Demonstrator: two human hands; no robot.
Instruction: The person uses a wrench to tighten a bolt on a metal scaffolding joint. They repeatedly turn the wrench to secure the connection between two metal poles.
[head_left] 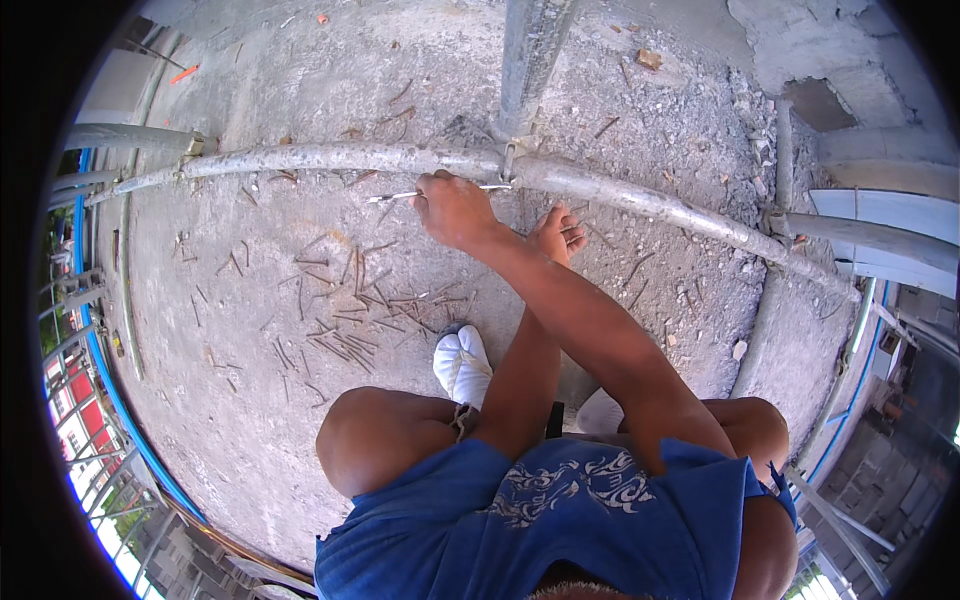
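My right hand [456,210] reaches across my left arm and is closed around a thin silver wrench [395,197]. The wrench lies almost level, its far end at a metal clamp [509,162]. That clamp sits where a grey upright post [530,70] meets a long horizontal scaffold pipe [330,158]. Just below the pipe, to the right of the wrench, my left hand [557,236] is held with loosely curled fingers slightly apart. Nothing shows in it.
Many rusty nails [345,345] lie scattered on the rough concrete floor [250,420] left of my feet. Rubble [649,60] lies beyond the pipe. More scaffold tubes [870,240] stand at the right. A blue pipe [115,385] runs along the left edge.
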